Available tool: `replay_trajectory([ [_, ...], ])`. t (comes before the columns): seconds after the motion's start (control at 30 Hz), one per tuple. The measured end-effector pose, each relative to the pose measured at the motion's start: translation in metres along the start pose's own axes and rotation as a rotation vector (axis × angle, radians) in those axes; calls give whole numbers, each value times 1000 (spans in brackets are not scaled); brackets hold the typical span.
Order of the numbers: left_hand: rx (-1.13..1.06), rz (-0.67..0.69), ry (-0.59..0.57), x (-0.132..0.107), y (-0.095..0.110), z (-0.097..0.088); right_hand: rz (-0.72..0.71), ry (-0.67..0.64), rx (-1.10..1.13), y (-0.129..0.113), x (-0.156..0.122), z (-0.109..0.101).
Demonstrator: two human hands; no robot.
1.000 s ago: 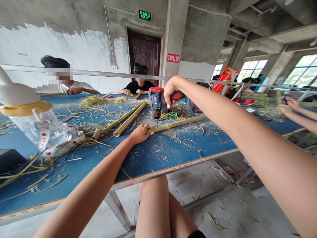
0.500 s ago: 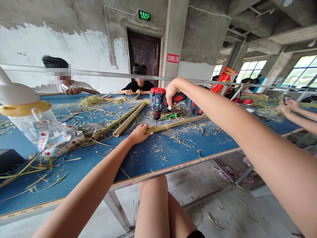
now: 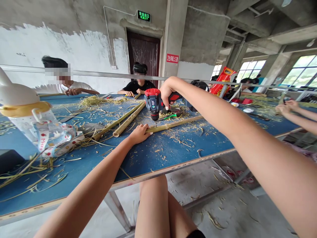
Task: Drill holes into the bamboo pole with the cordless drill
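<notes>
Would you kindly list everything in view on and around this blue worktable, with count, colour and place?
table: one, blue, across the foreground
pressed pole: one, yellow-green bamboo, lying across the table centre
drill: one, red and black, nose down over the pressed pole
spare poles: two, yellow-green, side by side left of the drill
shavings: many, straw-coloured, scattered over the table
bottle: one, clear with white lid, far left
seated co-workers: two, far side, white top and black top
another person's arms: two, right edge
exit sign: one, green, above the door
left hand: on the pressed pole
right hand: gripping the drill
</notes>
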State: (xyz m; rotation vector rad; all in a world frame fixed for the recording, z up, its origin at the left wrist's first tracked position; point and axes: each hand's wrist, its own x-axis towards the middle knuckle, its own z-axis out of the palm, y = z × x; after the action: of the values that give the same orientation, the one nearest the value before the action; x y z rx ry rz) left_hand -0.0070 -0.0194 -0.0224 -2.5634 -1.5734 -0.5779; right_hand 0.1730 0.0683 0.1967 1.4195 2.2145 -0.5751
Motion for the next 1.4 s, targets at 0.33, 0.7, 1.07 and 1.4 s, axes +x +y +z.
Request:
replay_trajectory([
  [0.33, 9, -3, -5, 0, 0, -1, 74, -29, -27, 4, -5, 9],
  [0.7, 12, 11, -2, 0, 1, -2, 46, 1, 21, 4, -10, 12],
  [1.07, 6, 9, 3, 0, 0, 0, 78, -51, 34, -1, -9, 12],
  [1.4, -9, 14, 1, 0, 0, -1, 65, 10, 98, 0, -29, 27],
])
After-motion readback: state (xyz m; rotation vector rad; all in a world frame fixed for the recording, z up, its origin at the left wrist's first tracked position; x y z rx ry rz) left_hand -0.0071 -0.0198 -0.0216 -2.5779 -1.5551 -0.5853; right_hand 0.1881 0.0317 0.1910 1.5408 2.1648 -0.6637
